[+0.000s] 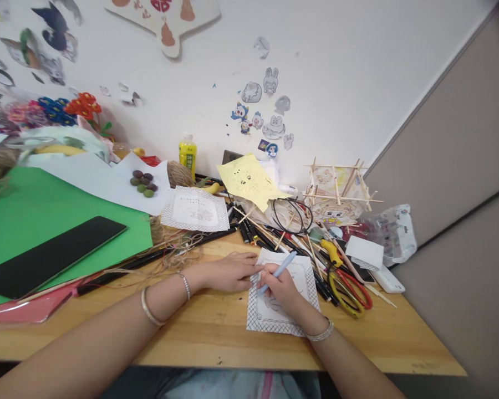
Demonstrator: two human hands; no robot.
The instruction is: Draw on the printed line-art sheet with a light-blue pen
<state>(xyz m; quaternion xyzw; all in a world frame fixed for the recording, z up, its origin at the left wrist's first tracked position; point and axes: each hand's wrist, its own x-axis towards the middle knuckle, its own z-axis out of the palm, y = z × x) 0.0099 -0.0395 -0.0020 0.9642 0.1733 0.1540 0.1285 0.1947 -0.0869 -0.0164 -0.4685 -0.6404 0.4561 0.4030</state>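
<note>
A light blue pen (283, 264) is pinched in the fingers of my right hand (280, 291), its tip down on a sheet of paper (258, 320). That paper lies on the wooden table and carries a drawn crosshatched border with line drawings inside; my hand covers part of them. My left hand (229, 271) lies flat with fingers stretched out, its fingertips at the paper's left edge. A second paper with a similar patterned border (195, 209) rests farther back on the left.
Behind the paper lies a heap of black markers (245, 227) and thin sticks. Scissors (349, 293) are to the right, below a stick frame (336, 194). A yellow-labelled bottle (187, 155) stands by the wall. Green card (66, 194) and a black slab (54, 255) occupy the left.
</note>
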